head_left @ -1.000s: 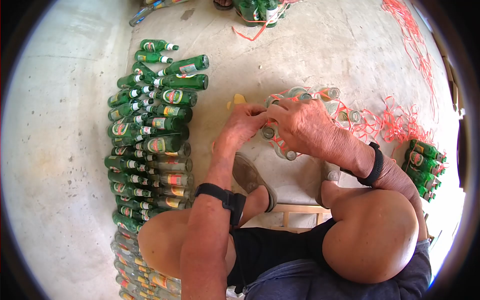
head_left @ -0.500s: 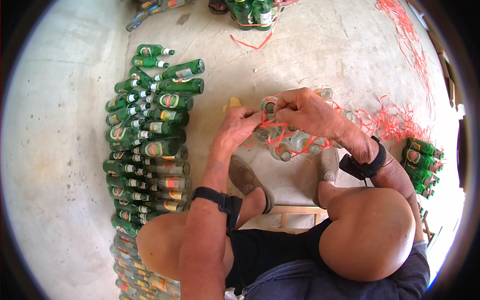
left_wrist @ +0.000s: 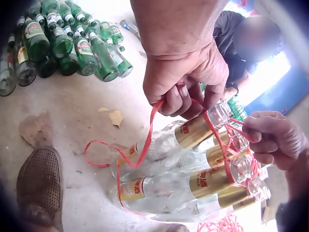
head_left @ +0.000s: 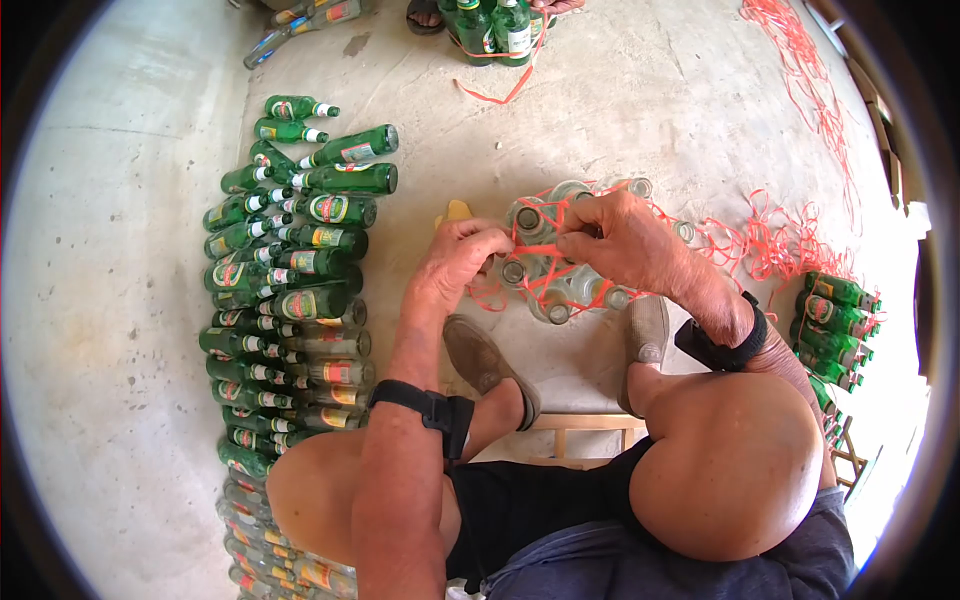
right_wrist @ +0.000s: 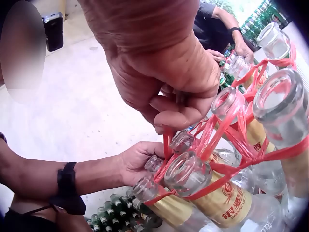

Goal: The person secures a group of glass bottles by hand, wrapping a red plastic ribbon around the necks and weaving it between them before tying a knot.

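A bundle of clear glass bottles [left_wrist: 164, 188] with gold labels stands on the floor between the feet, red plastic string [head_left: 540, 250] looped around their necks. At the bundle's left side, my left hand [head_left: 455, 265] grips a length of this string in its curled fingers; a loose loop hangs below it in the left wrist view. Over the right part of the bundle, my right hand [head_left: 630, 240] pinches another stretch of string between thumb and fingers. In the right wrist view the pinched string [right_wrist: 167, 140] runs down to the bottle necks.
Rows of green bottles [head_left: 330, 208] lie along the left, with clear bottles [head_left: 255, 530] nearer. Tangled red string [head_left: 770, 245] and tied green bottles [head_left: 840, 310] are at right. Another person's hand [head_left: 560, 5] is beside a green bundle [head_left: 490, 35] at the far side.
My hands, close together over the bottles a second ago, have drawn apart with string between them. More bottle necks show now. The view has shifted slightly.
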A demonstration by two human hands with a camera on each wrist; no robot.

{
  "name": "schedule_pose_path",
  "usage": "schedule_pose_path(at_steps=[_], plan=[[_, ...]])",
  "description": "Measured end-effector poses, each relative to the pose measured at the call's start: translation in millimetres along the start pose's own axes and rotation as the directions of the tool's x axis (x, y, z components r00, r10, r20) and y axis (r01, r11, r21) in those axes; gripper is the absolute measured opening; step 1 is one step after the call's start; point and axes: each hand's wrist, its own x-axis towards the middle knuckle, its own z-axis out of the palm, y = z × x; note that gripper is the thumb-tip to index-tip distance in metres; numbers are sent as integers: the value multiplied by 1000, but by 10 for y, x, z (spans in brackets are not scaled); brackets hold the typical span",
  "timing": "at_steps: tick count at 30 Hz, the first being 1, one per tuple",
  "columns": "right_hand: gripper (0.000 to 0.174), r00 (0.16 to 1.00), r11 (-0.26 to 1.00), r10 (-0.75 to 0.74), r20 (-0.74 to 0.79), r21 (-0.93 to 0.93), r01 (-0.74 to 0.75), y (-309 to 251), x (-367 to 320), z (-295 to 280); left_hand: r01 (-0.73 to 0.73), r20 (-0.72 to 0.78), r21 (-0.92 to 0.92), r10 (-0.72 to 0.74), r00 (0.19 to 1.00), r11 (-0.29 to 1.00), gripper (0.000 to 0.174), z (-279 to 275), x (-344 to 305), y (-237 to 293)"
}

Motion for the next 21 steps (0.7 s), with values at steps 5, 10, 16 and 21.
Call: schedule_pose_path(at_steps=[5, 10, 16, 21], plan=[[12, 998, 999, 17, 67, -39, -14, -36, -80, -25, -32, 36, 37, 31, 999, 999, 25, 138, -66, 51], [12, 996, 997, 24, 84, -80, -17, -55, -148, -58, -9, 49, 94, 4, 999, 995, 25, 169, -101, 143], [10, 991, 993, -86, -100, -95, 76, 10, -229, 98, -23, 14, 50, 22, 1000, 999, 26, 230, -126, 139], [9, 972, 974, -146, -185, -196, 109, 43, -207, 131, -7, 49, -50, 9, 999, 999, 30, 206, -44, 65]])
